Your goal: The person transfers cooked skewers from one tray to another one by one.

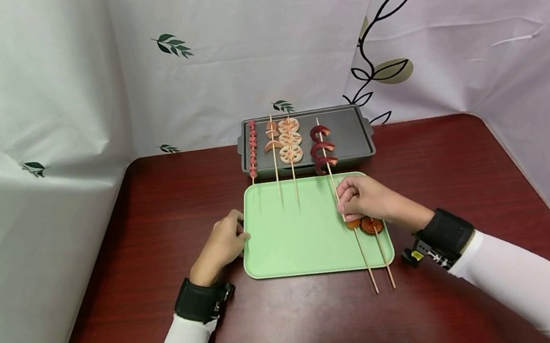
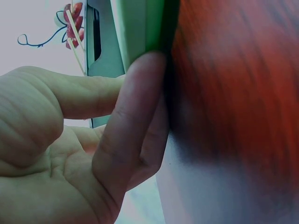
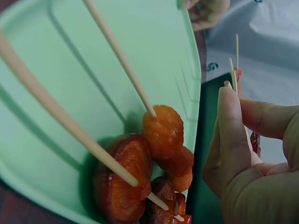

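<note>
A pale green tray (image 1: 293,238) lies on the dark red table in front of a dark grill pan (image 1: 352,127). My left hand (image 1: 242,230) grips the tray's left rim (image 2: 140,23), with a fingertip (image 2: 149,74) pressed against the edge. At the tray's right side, my right hand (image 1: 340,198) pinches the stick of a skewer of red curved pieces (image 1: 322,148), whose top lies on the pan. In the right wrist view that stick (image 3: 232,70) shows by my fingers (image 3: 231,126). Two skewers of brown-orange pieces (image 1: 364,224) (image 3: 140,172) lie on the tray just below my right hand.
Three more skewers rest across the pan and the tray's far edge: small red pieces (image 1: 253,148), pale curved pieces (image 1: 272,137) and lotus root slices (image 1: 289,141). White curtains with leaf prints close in the table (image 1: 460,171) at the back and both sides.
</note>
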Motion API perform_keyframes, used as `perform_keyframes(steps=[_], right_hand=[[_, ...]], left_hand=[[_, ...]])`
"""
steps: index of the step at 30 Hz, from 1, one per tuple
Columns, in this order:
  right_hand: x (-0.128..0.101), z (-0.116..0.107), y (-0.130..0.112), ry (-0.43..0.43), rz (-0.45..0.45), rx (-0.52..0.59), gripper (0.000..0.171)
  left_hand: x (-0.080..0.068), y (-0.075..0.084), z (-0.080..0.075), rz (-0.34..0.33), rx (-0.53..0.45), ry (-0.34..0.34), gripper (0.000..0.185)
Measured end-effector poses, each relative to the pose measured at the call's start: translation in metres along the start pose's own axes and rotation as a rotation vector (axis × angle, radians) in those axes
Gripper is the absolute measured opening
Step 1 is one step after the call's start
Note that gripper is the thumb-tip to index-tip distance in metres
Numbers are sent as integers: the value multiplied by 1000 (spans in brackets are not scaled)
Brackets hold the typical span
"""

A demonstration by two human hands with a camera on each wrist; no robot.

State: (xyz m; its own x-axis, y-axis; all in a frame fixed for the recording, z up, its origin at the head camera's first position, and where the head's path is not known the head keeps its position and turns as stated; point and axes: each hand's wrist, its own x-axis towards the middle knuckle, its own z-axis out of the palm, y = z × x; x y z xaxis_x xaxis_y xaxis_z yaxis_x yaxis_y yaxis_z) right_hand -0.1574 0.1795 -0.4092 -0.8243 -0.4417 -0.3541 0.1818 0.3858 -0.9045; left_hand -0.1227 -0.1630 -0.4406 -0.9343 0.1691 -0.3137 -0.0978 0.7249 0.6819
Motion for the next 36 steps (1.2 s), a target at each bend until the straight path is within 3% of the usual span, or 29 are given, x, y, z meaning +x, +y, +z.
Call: perform_keyframes(steps=[17,36], right_hand=[[-36,23,4,-68,-86,-66,25],[-65,40,18,-104,-70,-97,24]], left_hand=[[2,0,0,9,17,-3,35],[1,-1,0,2,22,6,36]])
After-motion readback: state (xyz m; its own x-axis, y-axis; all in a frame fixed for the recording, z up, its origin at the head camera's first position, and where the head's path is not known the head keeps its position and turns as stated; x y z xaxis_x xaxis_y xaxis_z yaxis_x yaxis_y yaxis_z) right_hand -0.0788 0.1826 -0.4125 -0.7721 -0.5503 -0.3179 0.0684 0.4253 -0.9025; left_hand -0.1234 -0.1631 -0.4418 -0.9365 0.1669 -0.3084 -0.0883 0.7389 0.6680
